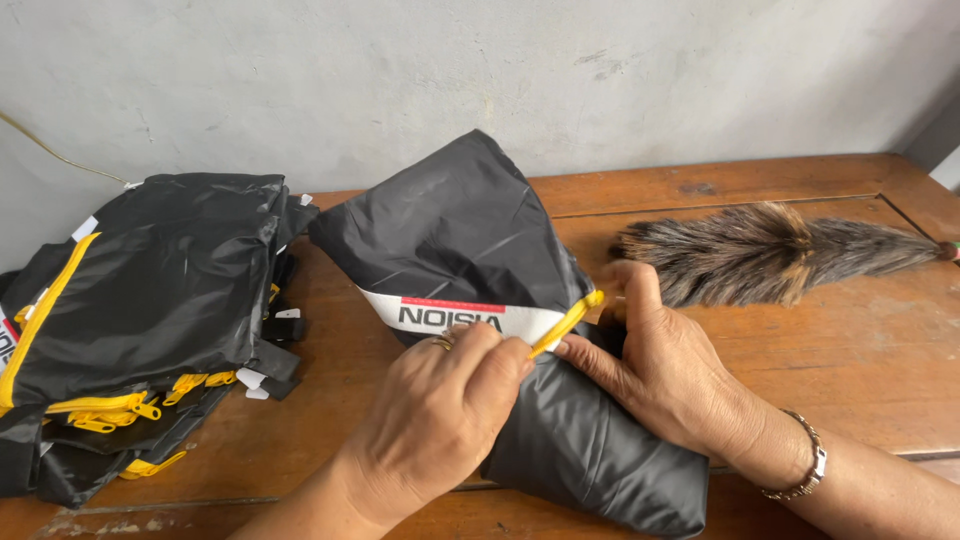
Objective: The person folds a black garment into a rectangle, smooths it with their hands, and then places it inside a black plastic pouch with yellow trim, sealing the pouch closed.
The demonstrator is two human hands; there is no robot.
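A folded black fabric garment [455,225] with a white band and a yellow zipper [566,323] lies on the wooden table [860,350] in front of me. My left hand [440,420] presses down on its near part, fingers curled at the yellow zipper; a ring shows on one finger. My right hand [655,365] rests flat on the fabric's right side, thumb and fingertips touching the yellow zipper. A metal bracelet [805,465] circles my right wrist.
A stack of similar black garments with yellow zippers [150,320] sits at the table's left. A brown feather duster [770,250] lies at the back right. A pale wall [480,70] rises behind the table. A thin wire runs along the wall at far left.
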